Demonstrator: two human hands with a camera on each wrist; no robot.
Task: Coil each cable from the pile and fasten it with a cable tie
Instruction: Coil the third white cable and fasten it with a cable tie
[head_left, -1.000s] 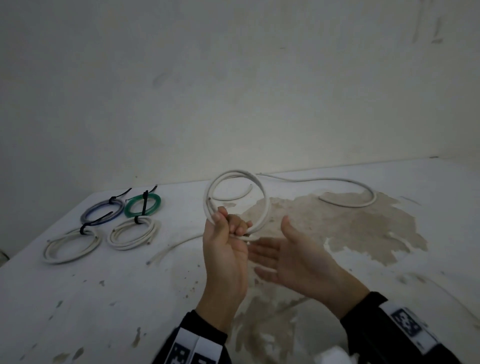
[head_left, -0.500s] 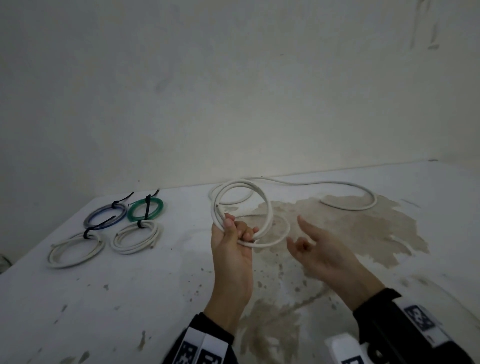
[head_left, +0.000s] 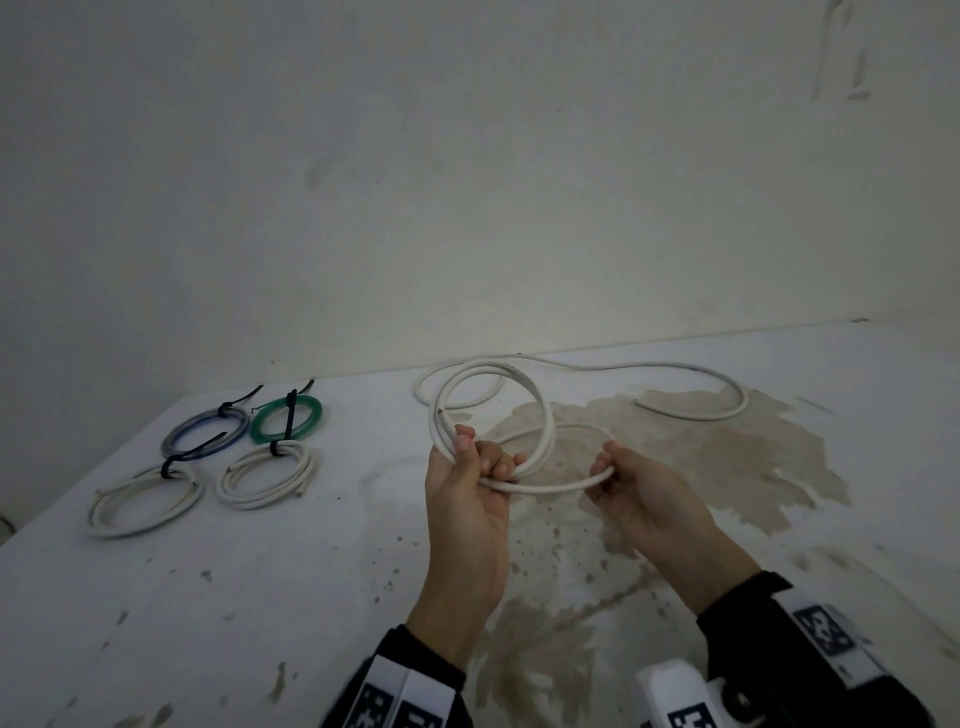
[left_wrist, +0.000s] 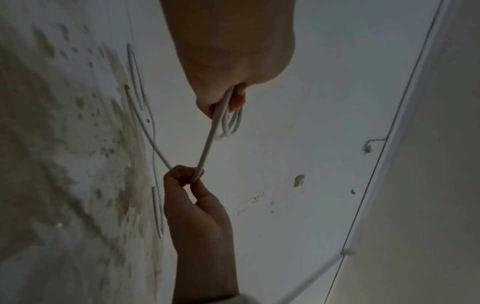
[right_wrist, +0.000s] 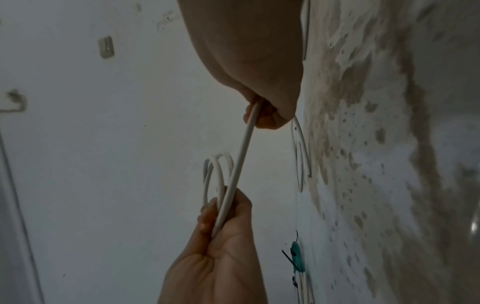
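One white cable (head_left: 540, 415) is being worked on above the table (head_left: 311, 597). The left hand (head_left: 470, 499) holds it up with the fingers curled around the bottom of two finished loops, which stand upright over the hand; the cut end of the cable shows at the left side of these loops. The right hand (head_left: 641, 493) pinches the same cable between the thumb and the curled fingers, a little to the right, so a third loop hangs low between both hands. The rest of the cable lies on the far part of the table – it runs to the right in one long bend over a brown stain (head_left: 701, 457).

On the far left of the table lie four coiled cables, each with a black tie: one blue-grey coil (head_left: 179, 441), one green coil (head_left: 260, 423) just beside it, and two white ones nearer – the left white coil (head_left: 135, 519) and the right white coil (head_left: 244, 488). The four are close together, well apart from the hands.
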